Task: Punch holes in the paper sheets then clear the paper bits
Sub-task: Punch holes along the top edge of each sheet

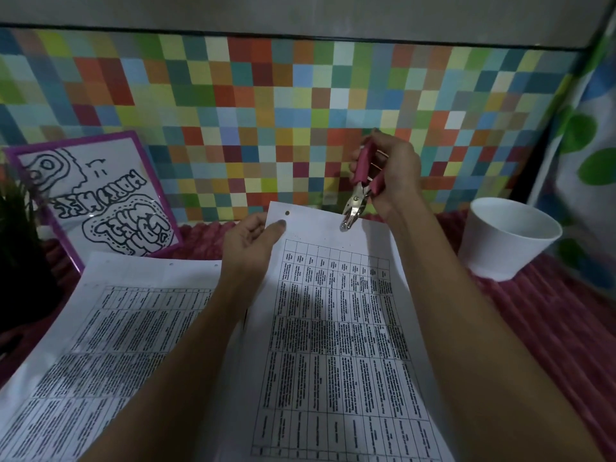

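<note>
Paper sheet (333, 328) with a printed table, held up at a tilt in the centre-right of the view, with its lower part running out of the bottom of the frame. The left hand (248, 243) pinches its top-left corner, thumb on the front face just below one punched hole (287, 213). The right hand (393, 171) is curled round the pink handles of a plier-type hole punch (358, 195). The punch's metal head points down and sits on the sheet's top edge, about mid-width; can't tell whether it is squeezed fully closed. A second pile of printed sheets (116, 328) lies flat to the left, partly under the left forearm, with small holes along its top edge. Everything rests on a pink ribbed cloth (550, 311). A white pot (506, 241) stands upright at the right, well apart from the sheet; its inside is not visible. A purple-framed line drawing (100, 201) leans against the multicoloured checkered wall (266, 95) at back left. A dark green plant (16, 228) is at the far-left edge, beside the frame.
</note>
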Tool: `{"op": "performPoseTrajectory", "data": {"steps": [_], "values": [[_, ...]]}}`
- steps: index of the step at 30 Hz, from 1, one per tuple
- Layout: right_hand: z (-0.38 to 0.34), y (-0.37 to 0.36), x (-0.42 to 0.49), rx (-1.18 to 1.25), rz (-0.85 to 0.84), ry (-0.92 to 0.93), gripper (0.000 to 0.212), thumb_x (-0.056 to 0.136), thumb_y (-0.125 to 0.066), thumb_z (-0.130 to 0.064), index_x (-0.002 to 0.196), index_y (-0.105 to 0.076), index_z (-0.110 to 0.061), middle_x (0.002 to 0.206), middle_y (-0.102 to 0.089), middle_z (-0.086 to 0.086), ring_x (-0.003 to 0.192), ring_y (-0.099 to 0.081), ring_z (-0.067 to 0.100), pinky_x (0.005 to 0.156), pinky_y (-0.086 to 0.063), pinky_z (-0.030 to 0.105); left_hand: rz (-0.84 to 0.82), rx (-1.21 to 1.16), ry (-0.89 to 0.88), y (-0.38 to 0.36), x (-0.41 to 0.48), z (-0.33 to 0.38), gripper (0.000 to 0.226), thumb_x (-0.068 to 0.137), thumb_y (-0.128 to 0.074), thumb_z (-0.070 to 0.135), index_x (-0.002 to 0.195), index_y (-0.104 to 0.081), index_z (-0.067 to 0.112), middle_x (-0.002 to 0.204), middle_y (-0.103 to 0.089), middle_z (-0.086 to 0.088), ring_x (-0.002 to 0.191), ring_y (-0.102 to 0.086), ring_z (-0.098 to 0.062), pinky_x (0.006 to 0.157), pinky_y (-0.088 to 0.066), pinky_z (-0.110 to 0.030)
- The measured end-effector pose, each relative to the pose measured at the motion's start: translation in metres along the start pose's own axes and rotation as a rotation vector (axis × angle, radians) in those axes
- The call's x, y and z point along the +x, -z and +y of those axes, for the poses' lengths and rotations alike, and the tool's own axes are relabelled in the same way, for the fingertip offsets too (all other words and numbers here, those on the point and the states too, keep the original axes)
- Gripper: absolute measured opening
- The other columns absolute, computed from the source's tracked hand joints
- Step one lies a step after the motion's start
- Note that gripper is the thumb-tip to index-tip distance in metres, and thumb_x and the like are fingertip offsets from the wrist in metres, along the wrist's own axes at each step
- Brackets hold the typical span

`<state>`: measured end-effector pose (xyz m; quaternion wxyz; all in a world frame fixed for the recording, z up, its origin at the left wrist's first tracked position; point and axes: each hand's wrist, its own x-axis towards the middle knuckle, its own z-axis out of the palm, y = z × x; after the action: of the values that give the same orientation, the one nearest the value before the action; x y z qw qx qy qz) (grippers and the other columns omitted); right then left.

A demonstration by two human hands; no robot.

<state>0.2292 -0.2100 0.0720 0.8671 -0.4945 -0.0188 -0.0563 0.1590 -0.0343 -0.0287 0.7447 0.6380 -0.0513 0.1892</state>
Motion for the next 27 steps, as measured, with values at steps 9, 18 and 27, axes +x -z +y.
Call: {"op": "performPoseTrajectory", "data": {"steps": [9,18,27], "values": [[0.012,-0.008,0.003,0.022,0.09,0.086,0.026,0.097,-0.051,-0.017,0.074,-0.057,-0.005,0.053,-0.056,0.01,0.045,-0.048,0.023,0.045,-0.038,0.028,0.012,-0.02,0.005,0.001,0.001,-0.003,0.013,0.096,-0.055,0.001,0.102,-0.066,-0.003,0.094,-0.073,-0.016,0.084,-0.071,-0.026,0.076,-0.059,-0.035],[0.006,-0.009,0.002,0.015,0.178,0.118,0.022,0.096,-0.055,-0.019,0.079,-0.056,-0.005,0.062,-0.055,0.013,0.044,-0.049,0.021,0.044,-0.038,0.027,0.012,0.0,-0.066,0.001,-0.001,-0.001,0.016,0.096,-0.056,-0.001,0.108,-0.065,-0.007,0.094,-0.072,-0.018,0.084,-0.071,-0.024,0.073,-0.058,-0.031],[0.007,-0.007,0.007,0.02,0.226,0.111,0.015,0.095,-0.055,-0.016,0.095,-0.052,-0.002,0.063,-0.055,0.014,0.043,-0.048,0.021,0.04,-0.037,0.025,0.013,0.043,-0.131,0.002,-0.001,-0.002,0.02,0.095,-0.057,0.0,0.111,-0.063,-0.011,0.093,-0.072,-0.017,0.083,-0.072,-0.021,0.073,-0.058,-0.029]]}}
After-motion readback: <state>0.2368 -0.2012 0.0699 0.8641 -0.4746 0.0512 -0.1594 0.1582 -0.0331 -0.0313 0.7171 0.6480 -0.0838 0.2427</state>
